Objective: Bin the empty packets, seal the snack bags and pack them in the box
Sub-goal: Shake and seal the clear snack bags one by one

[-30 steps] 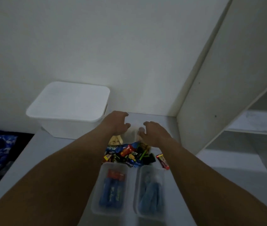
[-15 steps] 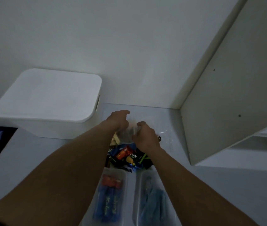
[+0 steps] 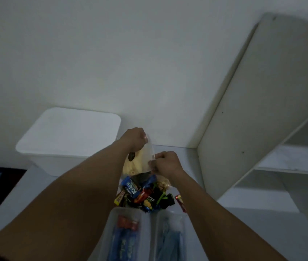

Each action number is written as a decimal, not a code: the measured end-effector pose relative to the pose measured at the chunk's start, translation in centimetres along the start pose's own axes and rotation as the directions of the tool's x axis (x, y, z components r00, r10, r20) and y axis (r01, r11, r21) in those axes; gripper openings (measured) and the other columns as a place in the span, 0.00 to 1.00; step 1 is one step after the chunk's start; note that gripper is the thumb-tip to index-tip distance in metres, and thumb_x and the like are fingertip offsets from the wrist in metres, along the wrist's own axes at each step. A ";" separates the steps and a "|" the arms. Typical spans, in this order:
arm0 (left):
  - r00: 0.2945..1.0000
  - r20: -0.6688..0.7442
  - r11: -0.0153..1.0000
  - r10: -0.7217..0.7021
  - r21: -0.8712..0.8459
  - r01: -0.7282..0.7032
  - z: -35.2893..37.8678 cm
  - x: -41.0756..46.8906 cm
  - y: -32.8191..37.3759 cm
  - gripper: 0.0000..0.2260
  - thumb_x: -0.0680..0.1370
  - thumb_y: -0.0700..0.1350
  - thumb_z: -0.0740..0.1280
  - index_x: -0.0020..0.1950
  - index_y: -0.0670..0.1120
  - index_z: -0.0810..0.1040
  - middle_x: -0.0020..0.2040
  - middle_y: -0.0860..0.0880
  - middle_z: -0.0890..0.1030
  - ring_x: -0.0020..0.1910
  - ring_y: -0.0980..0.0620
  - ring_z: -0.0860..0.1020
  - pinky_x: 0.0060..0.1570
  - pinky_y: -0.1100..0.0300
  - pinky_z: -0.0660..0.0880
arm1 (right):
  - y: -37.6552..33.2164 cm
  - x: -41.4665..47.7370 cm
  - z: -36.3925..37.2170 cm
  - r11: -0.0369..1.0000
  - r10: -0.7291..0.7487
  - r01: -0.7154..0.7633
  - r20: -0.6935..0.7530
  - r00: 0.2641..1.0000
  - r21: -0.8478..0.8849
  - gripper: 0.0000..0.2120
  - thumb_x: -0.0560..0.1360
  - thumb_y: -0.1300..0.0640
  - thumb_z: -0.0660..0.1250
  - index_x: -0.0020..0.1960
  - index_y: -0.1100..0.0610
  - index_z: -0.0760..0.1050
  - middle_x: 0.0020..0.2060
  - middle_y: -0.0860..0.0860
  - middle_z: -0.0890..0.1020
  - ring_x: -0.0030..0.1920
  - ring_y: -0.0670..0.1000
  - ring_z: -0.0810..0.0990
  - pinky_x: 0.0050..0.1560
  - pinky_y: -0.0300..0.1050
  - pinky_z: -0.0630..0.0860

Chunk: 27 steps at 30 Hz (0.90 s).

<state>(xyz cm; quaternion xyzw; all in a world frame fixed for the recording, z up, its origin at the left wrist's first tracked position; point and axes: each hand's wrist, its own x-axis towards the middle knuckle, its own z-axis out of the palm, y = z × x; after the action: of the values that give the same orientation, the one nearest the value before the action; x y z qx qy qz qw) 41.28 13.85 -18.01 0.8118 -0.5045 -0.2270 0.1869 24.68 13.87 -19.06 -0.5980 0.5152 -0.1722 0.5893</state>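
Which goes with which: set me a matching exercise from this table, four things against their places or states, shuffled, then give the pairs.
Things
1. clear bag
2. white box
3. pile of sweets
4. left clear tray

Places or states
a. nearest the camera, holding blue packets
b. lid on, at the back left
c. held up by the left hand and right hand
d. heaped just beyond the tray, below the bag

Pairs: 1-c, 2-b, 3-d, 4-a.
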 end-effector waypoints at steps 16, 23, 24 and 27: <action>0.986 -0.144 0.800 -0.084 -0.599 -0.019 -15.1 -11.5 9.5 0.02 0.76 0.39 0.67 0.45 0.43 0.79 0.49 0.46 0.86 0.47 0.50 0.84 0.45 0.56 0.72 | -16.1 -8.7 -9.6 0.905 -0.424 0.420 -0.080 0.902 -0.069 0.08 0.75 0.56 0.71 0.48 0.62 0.82 0.40 0.54 0.81 0.40 0.50 0.79 0.40 0.45 0.77; 0.962 -0.274 0.690 0.008 -0.695 -0.203 -18.4 -14.1 13.2 0.09 0.74 0.46 0.74 0.52 0.45 0.83 0.48 0.47 0.85 0.45 0.51 0.84 0.44 0.57 0.78 | -21.8 -11.2 -12.5 0.777 -0.606 0.587 -0.020 0.795 -0.224 0.07 0.75 0.58 0.71 0.46 0.62 0.82 0.40 0.52 0.82 0.38 0.48 0.79 0.39 0.43 0.75; 0.958 -0.285 0.684 0.013 -0.696 -0.216 -18.6 -14.3 13.5 0.10 0.74 0.46 0.75 0.52 0.45 0.83 0.48 0.48 0.86 0.45 0.52 0.85 0.44 0.57 0.78 | -22.3 -11.4 -12.9 0.758 -0.627 0.606 -0.016 0.779 -0.242 0.07 0.74 0.58 0.71 0.46 0.62 0.82 0.39 0.51 0.82 0.38 0.47 0.79 0.39 0.42 0.75; 0.960 -0.277 0.682 0.037 -0.695 -0.227 -19.4 -14.7 14.3 0.10 0.73 0.48 0.76 0.52 0.46 0.84 0.48 0.50 0.86 0.47 0.53 0.85 0.47 0.57 0.78 | -23.5 -11.8 -13.6 0.716 -0.664 0.640 0.009 0.747 -0.280 0.04 0.75 0.58 0.72 0.45 0.60 0.82 0.36 0.49 0.81 0.37 0.46 0.78 0.39 0.40 0.73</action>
<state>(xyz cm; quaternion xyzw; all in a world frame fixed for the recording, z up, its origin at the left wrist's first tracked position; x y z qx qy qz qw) 35.88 22.54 8.28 0.6555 -0.4061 -0.2923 0.5656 18.52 11.09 9.77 -0.8056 0.3159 -0.3256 0.3810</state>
